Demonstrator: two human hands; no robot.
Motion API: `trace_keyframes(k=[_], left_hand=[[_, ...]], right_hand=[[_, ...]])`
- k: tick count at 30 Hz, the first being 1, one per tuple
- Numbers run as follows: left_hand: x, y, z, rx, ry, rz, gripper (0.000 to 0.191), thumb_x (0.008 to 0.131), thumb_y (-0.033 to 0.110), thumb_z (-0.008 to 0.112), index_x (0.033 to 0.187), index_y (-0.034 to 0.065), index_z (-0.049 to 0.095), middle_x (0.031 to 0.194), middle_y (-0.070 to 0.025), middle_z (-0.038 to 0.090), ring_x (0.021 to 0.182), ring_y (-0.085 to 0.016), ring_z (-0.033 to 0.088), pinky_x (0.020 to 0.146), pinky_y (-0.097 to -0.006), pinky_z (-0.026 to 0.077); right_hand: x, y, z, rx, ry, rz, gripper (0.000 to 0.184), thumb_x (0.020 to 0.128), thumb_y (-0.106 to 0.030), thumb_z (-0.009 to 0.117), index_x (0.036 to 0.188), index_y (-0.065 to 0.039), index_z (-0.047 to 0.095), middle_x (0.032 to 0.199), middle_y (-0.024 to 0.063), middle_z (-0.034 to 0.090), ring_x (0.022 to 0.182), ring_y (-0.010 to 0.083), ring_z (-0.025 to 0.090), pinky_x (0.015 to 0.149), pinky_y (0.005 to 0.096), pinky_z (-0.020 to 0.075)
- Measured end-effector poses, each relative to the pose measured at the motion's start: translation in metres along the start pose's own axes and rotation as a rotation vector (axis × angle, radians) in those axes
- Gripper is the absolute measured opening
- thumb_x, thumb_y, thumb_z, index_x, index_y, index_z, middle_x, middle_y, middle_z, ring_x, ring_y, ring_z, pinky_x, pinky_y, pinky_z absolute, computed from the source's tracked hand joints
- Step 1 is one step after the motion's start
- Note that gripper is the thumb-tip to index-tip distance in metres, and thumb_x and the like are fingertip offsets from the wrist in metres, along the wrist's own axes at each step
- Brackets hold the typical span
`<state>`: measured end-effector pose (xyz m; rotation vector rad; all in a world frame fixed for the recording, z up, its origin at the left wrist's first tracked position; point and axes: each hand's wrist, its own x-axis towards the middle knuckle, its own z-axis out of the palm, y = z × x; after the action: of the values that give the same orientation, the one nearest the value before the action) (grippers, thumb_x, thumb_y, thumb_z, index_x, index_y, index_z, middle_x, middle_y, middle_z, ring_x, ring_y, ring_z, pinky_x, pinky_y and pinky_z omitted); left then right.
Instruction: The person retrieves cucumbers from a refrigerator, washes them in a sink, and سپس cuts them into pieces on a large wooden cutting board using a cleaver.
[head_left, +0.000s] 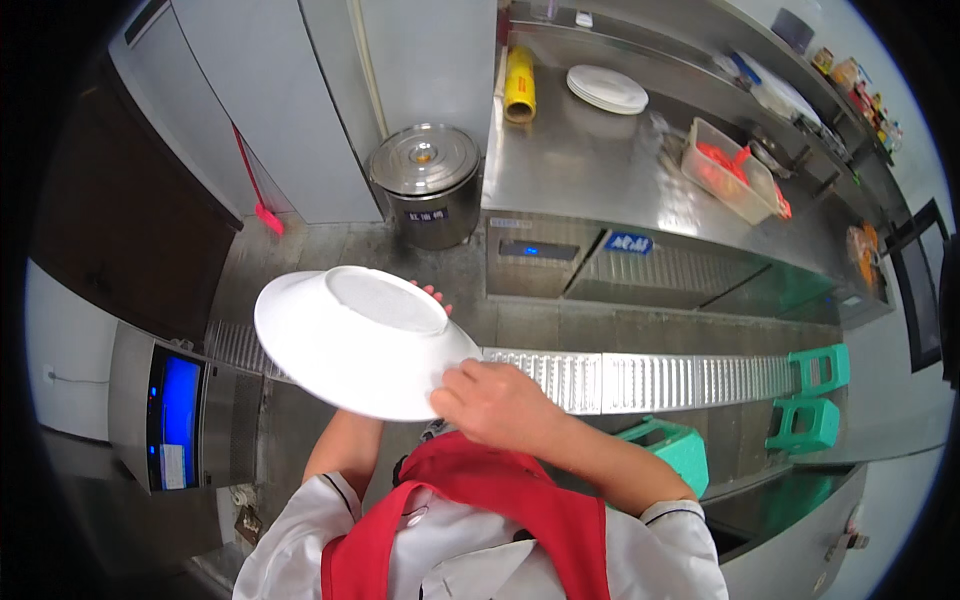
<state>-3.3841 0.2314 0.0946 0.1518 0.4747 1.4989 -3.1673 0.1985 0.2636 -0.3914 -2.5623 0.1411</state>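
A white oval plate (360, 352) is held tilted before my chest, its underside with the raised foot ring facing the camera. My right hand (480, 397) grips the plate's near right rim between thumb and fingers. Behind the plate is my left hand (433, 294); only its fingertips show past the far edge, and the rest of its hold is hidden. A stack of white plates (606, 88) sits on the steel counter (570, 172) at the upper right, beside a yellow roll of film (520, 86).
A lidded steel bucket (425, 172) stands left of the counter. A plastic bin (727, 176) with red items rests on the counter. Metal grating (645, 381) crosses the floor towards green plastic stools (806, 424). At left are a steel appliance (176, 420) and a pink broom (268, 217).
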Motion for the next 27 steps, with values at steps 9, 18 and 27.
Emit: trace_keyframes(k=[9, 18, 27], left_hand=[[-0.183, -0.064, -0.057, 0.384, -0.052, -0.143, 0.042, 0.1, 0.038, 0.049, 0.129, 0.0081, 0.052, 0.125, -0.0081, 0.059, 0.113, -0.021, 0.058, 0.096, -0.038, 0.05], [-0.381, -0.156, -0.003, 1.061, -0.112, -0.48, 0.033, 0.095, 0.011, 0.055, 0.126, 0.008, 0.045, 0.117, -0.0072, 0.061, 0.105, -0.018, 0.06, 0.085, -0.0367, 0.05], [-0.58, -0.286, -0.034, 1.072, -0.348, -0.76, 0.034, 0.091, 0.0, 0.053, 0.123, 0.0105, 0.048, 0.109, -0.0045, 0.064, 0.097, -0.016, 0.064, 0.076, -0.0326, 0.054]], right_hand=[[-0.149, -0.204, -0.034, 0.233, 0.185, 0.463, 0.013, 0.075, -0.003, 0.063, 0.078, -0.002, 0.051, 0.108, 0.0132, 0.056, 0.077, 0.0278, 0.062, 0.06, 0.0372, 0.0518], [-0.365, -0.404, 0.012, 0.897, 0.964, 1.268, 0.026, 0.092, -0.011, 0.061, 0.115, 0.002, 0.06, 0.1, 0.0054, 0.066, 0.089, 0.0099, 0.058, 0.076, 0.0288, 0.049], [-0.519, -0.669, 0.025, 1.022, 1.599, 1.601, 0.036, 0.092, -0.013, 0.061, 0.124, 0.002, 0.054, 0.115, 0.0107, 0.064, 0.102, 0.0201, 0.064, 0.088, 0.0332, 0.0513]])
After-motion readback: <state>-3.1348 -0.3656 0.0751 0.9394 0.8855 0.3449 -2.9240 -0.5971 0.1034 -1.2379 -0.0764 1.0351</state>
